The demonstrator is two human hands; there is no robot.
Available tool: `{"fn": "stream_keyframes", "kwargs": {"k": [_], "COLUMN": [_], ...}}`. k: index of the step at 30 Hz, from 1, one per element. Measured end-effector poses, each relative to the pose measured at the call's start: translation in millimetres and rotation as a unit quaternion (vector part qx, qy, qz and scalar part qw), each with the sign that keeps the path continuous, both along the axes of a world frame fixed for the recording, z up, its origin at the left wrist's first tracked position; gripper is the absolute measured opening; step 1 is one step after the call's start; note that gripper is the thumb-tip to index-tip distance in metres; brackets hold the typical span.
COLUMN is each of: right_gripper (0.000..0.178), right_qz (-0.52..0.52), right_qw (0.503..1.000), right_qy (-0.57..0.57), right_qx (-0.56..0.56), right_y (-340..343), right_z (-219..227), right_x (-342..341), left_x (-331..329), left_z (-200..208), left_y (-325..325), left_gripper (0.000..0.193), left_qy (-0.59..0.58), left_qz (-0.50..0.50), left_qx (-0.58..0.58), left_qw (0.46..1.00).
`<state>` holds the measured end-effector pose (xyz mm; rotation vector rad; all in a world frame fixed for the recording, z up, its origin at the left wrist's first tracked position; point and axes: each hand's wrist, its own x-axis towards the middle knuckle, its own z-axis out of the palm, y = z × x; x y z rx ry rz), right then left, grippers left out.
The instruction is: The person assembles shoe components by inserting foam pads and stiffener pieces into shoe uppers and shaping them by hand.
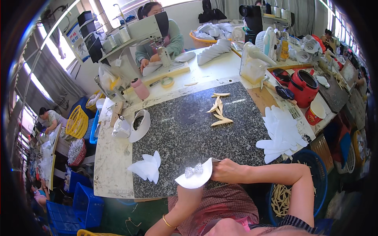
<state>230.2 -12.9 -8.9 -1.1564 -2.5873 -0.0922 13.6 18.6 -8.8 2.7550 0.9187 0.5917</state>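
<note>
A white curved piece, like a shoe upper, with a glittery silver bow (194, 170) on it is held over the near edge of a speckled dark stone slab (189, 133). My left hand (190, 193) supports this white piece (197, 181) from below, its fingers mostly hidden. At the piece's right edge, my right hand (225, 170) is closed on it, fingertips partly out of sight. Left of my hands lies a small fan of white cut pieces (147, 168). A bigger overlapping stack of white pieces (277, 133) lies to the right. Beige slivers (219, 112) are scattered farther back on the slab.
A white ring-shaped piece (140, 126) lies at the slab's left edge. Behind are a pink bottle (139, 89), a tape roll (167, 82) and a co-worker at a sewing machine (138, 30). A red pot (303, 86) stands right; a blue basket (323, 177) holds beige strips below.
</note>
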Motion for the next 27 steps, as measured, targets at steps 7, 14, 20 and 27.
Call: {"fn": "stream_keyframes", "kwargs": {"k": [7, 14, 20, 27], "right_gripper": [0.010, 0.012, 0.017, 0.022], "right_qz": [0.003, 0.012, 0.019, 0.120], "right_qw": [0.994, 0.994, 0.998, 0.989], "right_qy": [0.001, 0.076, 0.027, 0.063], "right_qx": [-0.106, -0.079, -0.059, 0.054], "right_y": [-5, -13, -15, -11], "right_z": [11, 6, -1, -7], "right_x": [7, 7, 6, 17], "left_x": [-9, -15, -19, -2], "left_z": [-12, -20, -20, 6], "left_y": [-6, -3, 0, 0], "left_gripper": [0.035, 0.035, 0.043, 0.036], "left_qy": [-0.009, -0.048, 0.005, -0.009], "left_qz": [-0.014, -0.025, -0.046, -0.061], "left_qx": [0.006, -0.035, -0.015, 0.081], "left_qw": [1.000, 0.998, 0.999, 0.995]}}
